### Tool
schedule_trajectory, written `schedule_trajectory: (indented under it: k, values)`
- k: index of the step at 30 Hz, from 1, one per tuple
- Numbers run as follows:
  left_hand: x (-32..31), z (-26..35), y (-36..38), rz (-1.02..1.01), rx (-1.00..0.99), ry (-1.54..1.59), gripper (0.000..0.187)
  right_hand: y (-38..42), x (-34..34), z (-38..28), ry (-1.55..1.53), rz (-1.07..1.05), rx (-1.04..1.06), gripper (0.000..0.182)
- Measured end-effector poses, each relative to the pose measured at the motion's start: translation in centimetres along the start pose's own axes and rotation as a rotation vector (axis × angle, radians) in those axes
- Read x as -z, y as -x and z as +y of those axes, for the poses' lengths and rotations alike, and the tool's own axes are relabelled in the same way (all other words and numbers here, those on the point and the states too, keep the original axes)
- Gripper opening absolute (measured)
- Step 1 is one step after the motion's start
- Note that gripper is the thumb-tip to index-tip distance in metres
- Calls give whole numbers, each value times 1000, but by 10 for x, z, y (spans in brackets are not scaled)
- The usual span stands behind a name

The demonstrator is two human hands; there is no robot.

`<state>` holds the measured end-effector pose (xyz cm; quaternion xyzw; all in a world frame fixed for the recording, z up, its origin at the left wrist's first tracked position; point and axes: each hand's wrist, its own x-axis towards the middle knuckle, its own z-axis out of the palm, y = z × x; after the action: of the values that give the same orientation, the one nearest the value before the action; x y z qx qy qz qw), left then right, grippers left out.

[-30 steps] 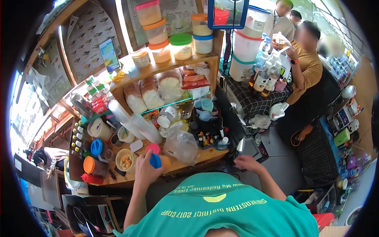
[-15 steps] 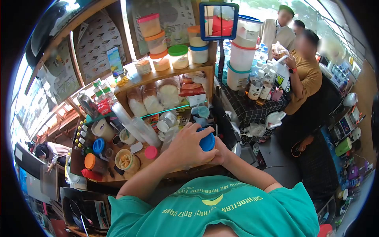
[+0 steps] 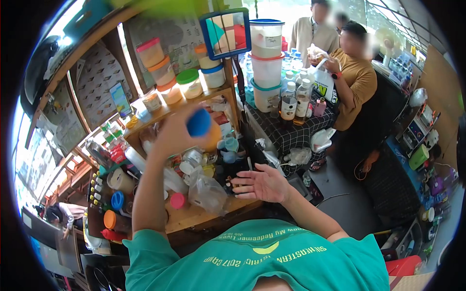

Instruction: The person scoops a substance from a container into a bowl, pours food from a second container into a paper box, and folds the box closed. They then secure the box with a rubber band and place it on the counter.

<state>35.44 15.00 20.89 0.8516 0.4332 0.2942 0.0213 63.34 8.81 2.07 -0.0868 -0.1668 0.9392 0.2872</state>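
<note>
My left hand (image 3: 174,132), blurred by motion, is raised in front of the shelf. Its fingers wrap round a jar with a blue lid (image 3: 198,121) and a yellowish-orange body, held tilted. Over the counter's right part, my right hand (image 3: 266,184) is held palm up with its fingers spread and nothing in it. A crumpled clear plastic bag (image 3: 206,193) lies on the wooden counter (image 3: 194,221) between my two arms. Near my left forearm is a pink lid (image 3: 178,200). Blue cups (image 3: 230,149) stand beyond my right hand.
Lidded tubs, one green-lidded (image 3: 189,83), line the shelf above. A blue-framed mirror (image 3: 225,33) hangs beside stacked white buckets (image 3: 266,68). Bottles (image 3: 295,104) stand on a checked cloth (image 3: 276,130) at right. A person in a brown shirt (image 3: 357,77) holds a bag there.
Both hands were together on the blue-lidded jar. My left hand has lifted it up and leftward toward the shelf; my right hand has let go and opened. The view has shifted.
</note>
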Motion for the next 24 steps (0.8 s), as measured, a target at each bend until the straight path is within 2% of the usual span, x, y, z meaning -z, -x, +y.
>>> schedule_trajectory:
  k: [1, 2, 5, 7, 11, 13, 15, 18, 22, 24]
  values:
    - [11, -15, -18, 102, 76, -94, 75, 10, 7, 0, 7, -1, 20, 57]
    - [21, -22, -39, 187, 90, -26, 74, 20, 14, 1, 8, -7, 31, 57]
    - [36, -70, -102, 306, 5, -198, 66, 49, 44, 10, -28, 72, 69, 55]
    - [39, -100, -136, 307, -25, -260, 63, 69, 60, 16, -54, 106, 107, 55]
    - [39, -123, -175, 282, -59, -331, 52, 109, 83, 33, -155, 224, 187, 55]
    - [31, -129, -183, 271, -66, -337, 49, 125, 91, 40, -169, 294, 221, 55]
    - [22, -134, -186, 253, 23, -367, 49, 137, 99, 45, -221, 377, 261, 54]
    - [11, -140, -186, 350, -37, -360, 51, 149, 105, 50, -234, 400, 297, 53]
    - [2, -149, -189, 377, -53, -412, 53, 155, 114, 56, -241, 417, 313, 53]
    - [3, -151, -189, 372, -102, -620, 64, 155, 114, 57, -211, 432, 303, 53]
